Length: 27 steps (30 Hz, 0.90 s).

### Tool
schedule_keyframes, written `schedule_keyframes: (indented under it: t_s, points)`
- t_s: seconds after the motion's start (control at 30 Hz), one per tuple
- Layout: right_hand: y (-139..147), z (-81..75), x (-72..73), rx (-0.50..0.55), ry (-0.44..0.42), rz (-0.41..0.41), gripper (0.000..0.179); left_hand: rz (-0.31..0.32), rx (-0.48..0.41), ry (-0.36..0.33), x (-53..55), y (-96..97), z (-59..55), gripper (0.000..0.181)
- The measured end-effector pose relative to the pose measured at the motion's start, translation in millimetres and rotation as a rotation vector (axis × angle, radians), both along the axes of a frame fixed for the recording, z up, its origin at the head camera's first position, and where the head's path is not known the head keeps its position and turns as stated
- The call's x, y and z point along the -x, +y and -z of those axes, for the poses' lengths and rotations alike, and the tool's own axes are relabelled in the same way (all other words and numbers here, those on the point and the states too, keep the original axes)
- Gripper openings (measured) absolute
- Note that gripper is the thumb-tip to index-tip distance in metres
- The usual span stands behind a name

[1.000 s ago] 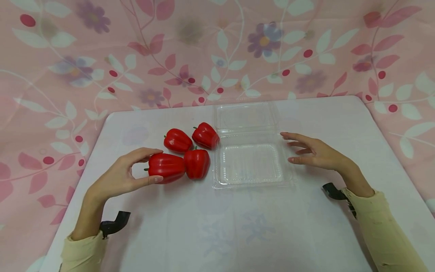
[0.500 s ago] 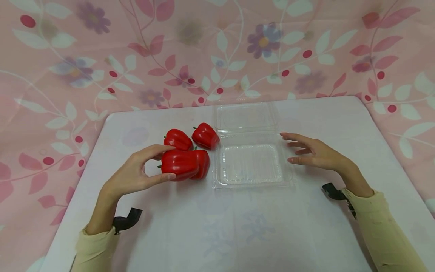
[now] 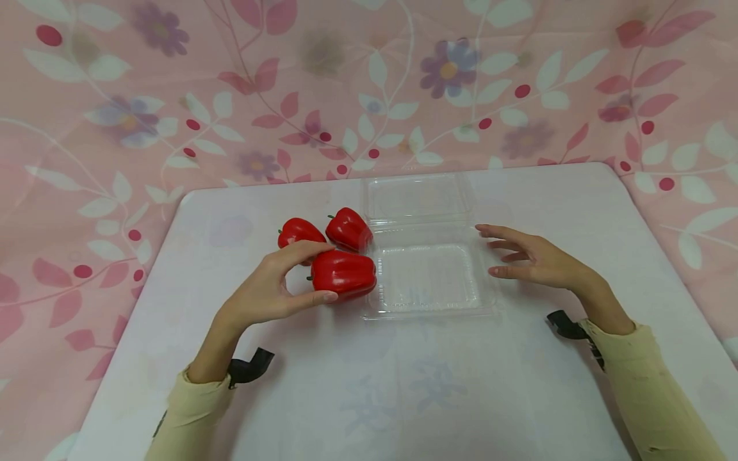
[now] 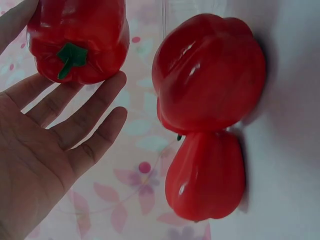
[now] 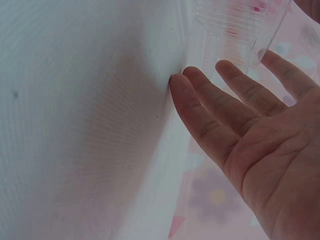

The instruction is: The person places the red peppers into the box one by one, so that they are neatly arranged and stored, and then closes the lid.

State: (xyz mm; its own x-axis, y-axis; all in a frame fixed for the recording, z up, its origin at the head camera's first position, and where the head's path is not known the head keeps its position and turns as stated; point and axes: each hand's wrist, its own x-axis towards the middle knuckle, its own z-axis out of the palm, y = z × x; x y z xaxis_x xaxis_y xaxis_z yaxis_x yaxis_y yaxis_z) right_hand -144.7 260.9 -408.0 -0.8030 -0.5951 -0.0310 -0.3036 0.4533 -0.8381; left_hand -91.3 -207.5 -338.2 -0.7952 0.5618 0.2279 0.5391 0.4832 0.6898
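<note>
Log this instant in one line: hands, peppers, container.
left hand: holds red pepper above table | right hand: fingers extended, beside clear container | clear container: open | head view: two other peppers on table

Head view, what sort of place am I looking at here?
Probably a staged tabletop recording spot, though the room itself isn't shown: pink floral fabric forms the backdrop, a white tabletop stands before it, and black wrist-worn devices are in view.
</note>
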Motion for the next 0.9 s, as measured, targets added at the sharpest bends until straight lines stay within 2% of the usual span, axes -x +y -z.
schedule_keyframes:
  t_s: [0.43,0.9]
  points:
    - [0,-0.8,1.2,-0.004,0.004,-0.003,0.075,0.007,-0.019,0.046,5.1,21.4,6.9,0.066]
    - [1,0.2,0.5,-0.005,0.009,0.000,0.075,-0.029,-0.039,0.115,8.7,46.3,15.5,0.067]
